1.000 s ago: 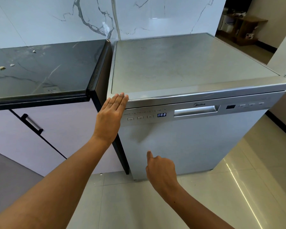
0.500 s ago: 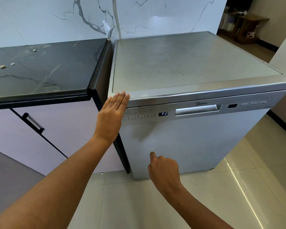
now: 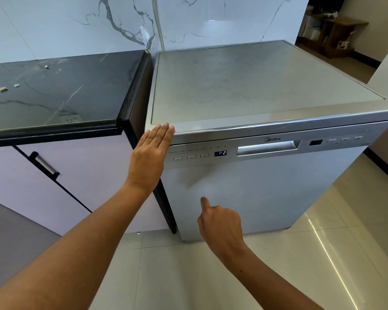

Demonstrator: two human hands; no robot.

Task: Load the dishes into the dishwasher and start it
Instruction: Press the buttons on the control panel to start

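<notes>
A silver freestanding dishwasher [image 3: 267, 189] stands with its door closed. Its control strip carries three small buttons [image 3: 190, 157], a lit display [image 3: 220, 153] reading P2, and a recessed handle [image 3: 267, 148]. My left hand [image 3: 150, 157] lies flat with straight fingers, the fingertips touching the front left corner of the dishwasher's top. My right hand [image 3: 220, 222] hangs in front of the door below the buttons, index finger pointing up and the other fingers curled, holding nothing. No dishes are in view.
A black marble counter [image 3: 54, 97] with a few crumbs adjoins the dishwasher on the left, above a pale cabinet door with a black handle [image 3: 46, 163]. Glossy beige floor tiles [image 3: 300, 265] spread in front. A doorway at the far right shows a wooden shelf [image 3: 338, 34].
The display changed from 8:88 to P2. My right hand dipped slightly with its index finger still raised. My left hand stayed on the corner.
</notes>
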